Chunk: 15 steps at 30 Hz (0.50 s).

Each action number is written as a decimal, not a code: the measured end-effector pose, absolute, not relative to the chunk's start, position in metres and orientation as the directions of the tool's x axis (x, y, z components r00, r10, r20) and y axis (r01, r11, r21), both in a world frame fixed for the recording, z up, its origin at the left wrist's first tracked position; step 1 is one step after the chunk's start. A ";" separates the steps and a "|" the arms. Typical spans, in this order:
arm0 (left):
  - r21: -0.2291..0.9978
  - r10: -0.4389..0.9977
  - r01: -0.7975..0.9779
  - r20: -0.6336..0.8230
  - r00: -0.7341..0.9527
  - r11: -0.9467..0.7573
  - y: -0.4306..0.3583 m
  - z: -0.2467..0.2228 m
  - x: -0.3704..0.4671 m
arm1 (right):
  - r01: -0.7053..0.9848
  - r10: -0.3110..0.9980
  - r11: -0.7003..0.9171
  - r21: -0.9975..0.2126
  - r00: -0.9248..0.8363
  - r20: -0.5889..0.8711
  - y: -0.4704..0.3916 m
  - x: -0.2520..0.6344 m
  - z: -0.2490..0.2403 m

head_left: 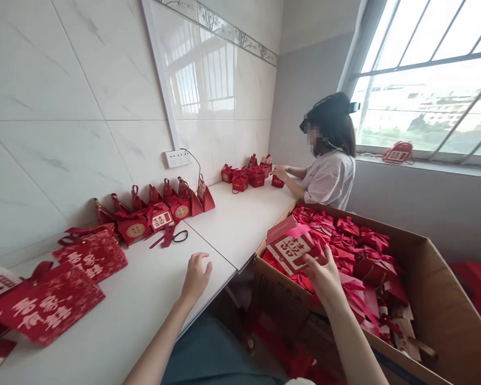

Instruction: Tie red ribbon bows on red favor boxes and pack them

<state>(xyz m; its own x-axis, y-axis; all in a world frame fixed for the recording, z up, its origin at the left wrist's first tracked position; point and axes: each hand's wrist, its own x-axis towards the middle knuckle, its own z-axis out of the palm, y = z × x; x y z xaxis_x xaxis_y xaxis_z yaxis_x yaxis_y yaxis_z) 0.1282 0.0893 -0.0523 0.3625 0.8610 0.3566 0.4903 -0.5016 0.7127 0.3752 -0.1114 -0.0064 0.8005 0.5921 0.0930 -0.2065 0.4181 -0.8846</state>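
Holding a red box [291, 252], the right hand [323, 271] seems above the carton [435, 275]; left hand [196, 277] curls loosely.

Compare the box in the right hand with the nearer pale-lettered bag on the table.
The box is held in the right hand; the bag rests on the table. The box has red characters on cream; the bag has pale characters on red. Both carry characters.

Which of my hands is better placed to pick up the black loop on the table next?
Probably the left hand: it looks empty and is near the black loop on the table. The right hand is farther off, holding a red box over the carton.
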 end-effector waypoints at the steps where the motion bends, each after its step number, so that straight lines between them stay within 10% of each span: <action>1: 0.710 0.863 0.495 0.366 0.349 -0.501 0.094 -0.058 0.127 | -0.283 0.607 0.429 -0.858 0.793 0.042 -0.113 0.383 -0.009; 9: 0.675 0.872 0.553 0.367 0.323 -0.488 0.109 -0.080 0.119 | -0.547 0.788 0.364 -0.754 0.612 -0.064 -0.125 0.405 -0.010; 15: 0.614 0.843 0.578 0.376 0.384 -0.538 0.105 -0.079 0.121 | -0.441 0.713 0.350 -0.826 0.698 -0.071 -0.132 0.408 -0.014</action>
